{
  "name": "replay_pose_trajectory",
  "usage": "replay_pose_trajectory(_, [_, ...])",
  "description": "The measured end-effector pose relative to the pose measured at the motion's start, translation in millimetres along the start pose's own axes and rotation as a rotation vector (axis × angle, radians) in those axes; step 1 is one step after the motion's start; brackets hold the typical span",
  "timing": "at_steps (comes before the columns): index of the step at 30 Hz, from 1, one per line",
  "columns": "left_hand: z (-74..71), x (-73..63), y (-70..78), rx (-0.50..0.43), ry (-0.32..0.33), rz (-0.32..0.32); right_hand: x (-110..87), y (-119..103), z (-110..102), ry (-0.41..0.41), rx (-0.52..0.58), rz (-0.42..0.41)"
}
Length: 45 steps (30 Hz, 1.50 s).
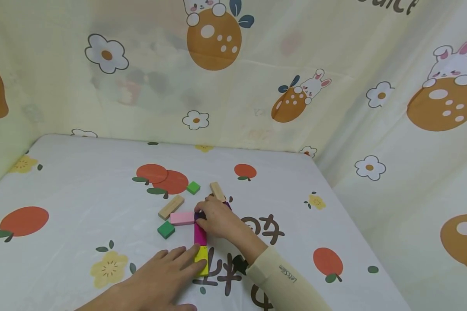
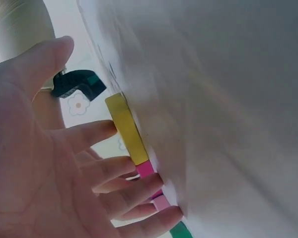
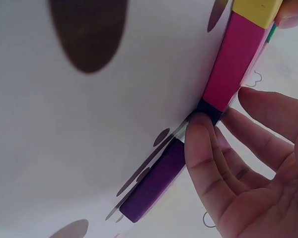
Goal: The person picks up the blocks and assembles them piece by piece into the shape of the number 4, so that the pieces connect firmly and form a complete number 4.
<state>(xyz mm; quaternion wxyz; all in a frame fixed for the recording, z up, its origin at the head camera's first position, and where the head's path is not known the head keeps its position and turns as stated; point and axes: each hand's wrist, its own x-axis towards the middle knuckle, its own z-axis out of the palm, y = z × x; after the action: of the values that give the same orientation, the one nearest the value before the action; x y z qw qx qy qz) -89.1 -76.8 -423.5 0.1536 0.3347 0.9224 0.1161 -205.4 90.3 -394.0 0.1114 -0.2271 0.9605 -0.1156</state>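
A yellow block, a magenta block and a dark blue block lie end to end in a line. My right hand pinches the dark blue block at the far end between thumb and fingers. My left hand lies beside the line with fingers extended, a fingertip touching the yellow block's side. A pink block extends leftward from the dark blue block. Beyond my right hand, a purple block is partly hidden in the head view.
Left of the line lie a dark green block and a plain wooden block. Farther back are a light green block and another wooden block. A printed cloth covers the table, with a patterned curtain behind it.
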Motion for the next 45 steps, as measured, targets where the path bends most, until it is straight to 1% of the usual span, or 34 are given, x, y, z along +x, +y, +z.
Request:
replay_pose_trajectory(7, [-6.9,3.8,1.7,0.008,0.012,-0.010,-2.1,2.1,-1.3,-0.014,0.006,-0.020])
replay_pose_trajectory(10, [-11.6,5.5,1.1,-0.014,0.030,-0.024,-4.3,3.9,-2.5,-0.004,0.027,-0.037])
replay_pose_trajectory(13, [-16.4,6.2,-2.8,-0.048,0.108,-0.023,-6.1,7.6,-6.2,0.027,0.043,-0.073])
replay_pose_trajectory(15, [-19.0,8.0,-6.6,-0.056,0.188,-0.013,-7.0,12.0,-9.4,0.057,0.046,-0.089])
replay_pose_trajectory(18, [-22.2,14.4,-13.0,-0.030,0.298,-0.009,-7.9,20.8,-13.3,0.104,0.024,-0.080])
replay_pose_trajectory(20, [-23.4,20.7,-16.8,-0.004,0.334,-0.018,-8.7,27.1,-14.2,0.131,0.009,-0.053])
replay_pose_trajectory(21, [-24.0,23.7,-18.2,0.007,0.339,-0.025,-9.1,29.9,-14.1,0.142,-0.002,-0.044])
replay_pose_trajectory(24, [-24.3,31.5,-21.0,0.032,0.318,-0.057,-9.5,37.5,-11.1,0.142,-0.030,-0.029])
replay_pose_trajectory(28, [-22.6,37.8,-20.9,0.033,0.260,-0.085,-7.9,44.0,-5.7,0.127,-0.067,-0.045])
replay_pose_trajectory(31, [-20.9,40.7,-19.6,0.041,0.224,-0.088,-5.7,46.9,-3.9,0.124,-0.082,-0.057])
replay_pose_trajectory(35, [-19.5,42.4,-18.1,0.079,0.188,-0.088,-3.1,49.6,-3.5,0.119,-0.112,-0.067])
replay_pose_trajectory(40, [-19.5,42.9,-16.8,0.096,0.181,-0.081,-2.8,51.6,-3.9,0.132,-0.155,-0.068])
replay_pose_trajectory(45, [-20.1,44.3,-15.1,0.101,0.183,-0.077,-4.6,51.7,-4.9,0.115,-0.133,-0.037])
